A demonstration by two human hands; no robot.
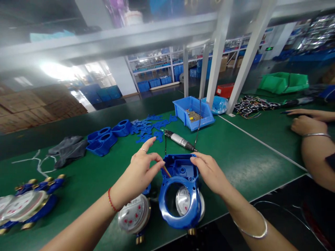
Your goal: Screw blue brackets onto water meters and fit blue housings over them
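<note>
A blue plastic meter housing (pixel 180 222), with a boxy compartment and a round ring, is held tilted at the front of the bench. My right hand (pixel 210 172) grips the compartment's upper right corner, thumb on the rim. At its left wall, my left hand (pixel 143 165) pinches thin coloured wires (pixel 166 171) that run down into the compartment; another finger points forward. Through the ring shows a water meter (pixel 183 200) with a white dial. A second water meter (pixel 133 213) lies below my left wrist, partly covered by it.
An electric screwdriver (pixel 179 140) lies beyond the housing, near a blue bin (pixel 193 109) of small brass-coloured parts. Blue flat pieces (pixel 145 128) and blue housings (pixel 102 143) lie left. More meters (pixel 28 205) sit far left. A co-worker's hands (pixel 309 123) rest at right beside black wired parts (pixel 253 105).
</note>
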